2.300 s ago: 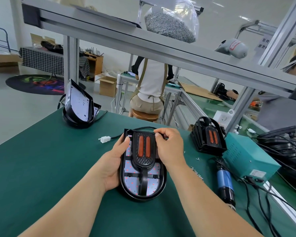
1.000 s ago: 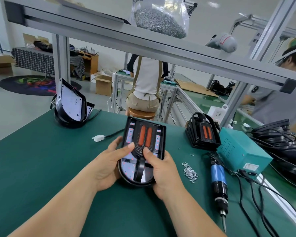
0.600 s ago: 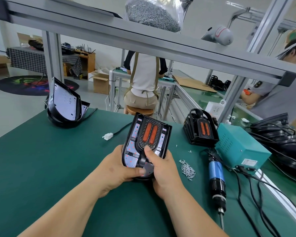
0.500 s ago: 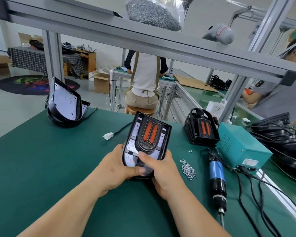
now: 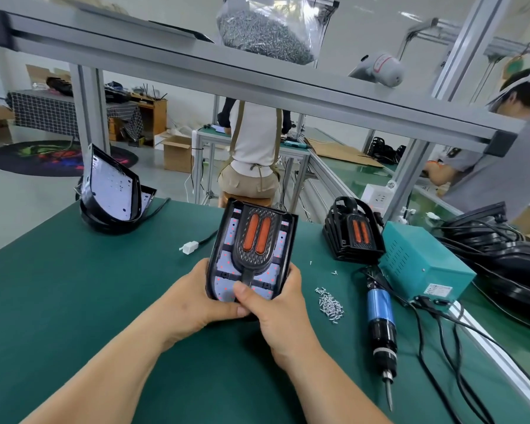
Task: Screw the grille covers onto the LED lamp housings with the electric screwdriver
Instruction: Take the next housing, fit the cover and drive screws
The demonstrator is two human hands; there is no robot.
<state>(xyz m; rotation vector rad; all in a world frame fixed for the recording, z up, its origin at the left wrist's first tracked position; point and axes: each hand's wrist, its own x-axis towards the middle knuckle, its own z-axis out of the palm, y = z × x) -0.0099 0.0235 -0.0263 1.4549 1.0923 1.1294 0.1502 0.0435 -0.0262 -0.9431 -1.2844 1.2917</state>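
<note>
I am gripping the black LED lamp housing (image 5: 214, 258) between my left hand (image 5: 196, 302) and right hand (image 5: 277, 310), tilting its flat end up. Its grille cover (image 5: 252, 262), carrying two orange lenses, is sitting on the white board. The electric screwdriver (image 5: 380, 319) is lying on the counter (image 5: 74, 286), beside loose screws (image 5: 329, 304).

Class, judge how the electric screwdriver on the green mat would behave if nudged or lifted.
The electric screwdriver is cylindrical and lies on its side, so it would probably roll. Its rigid body looks dense, likely hefty. The attached cable may tug when lifted.
</note>
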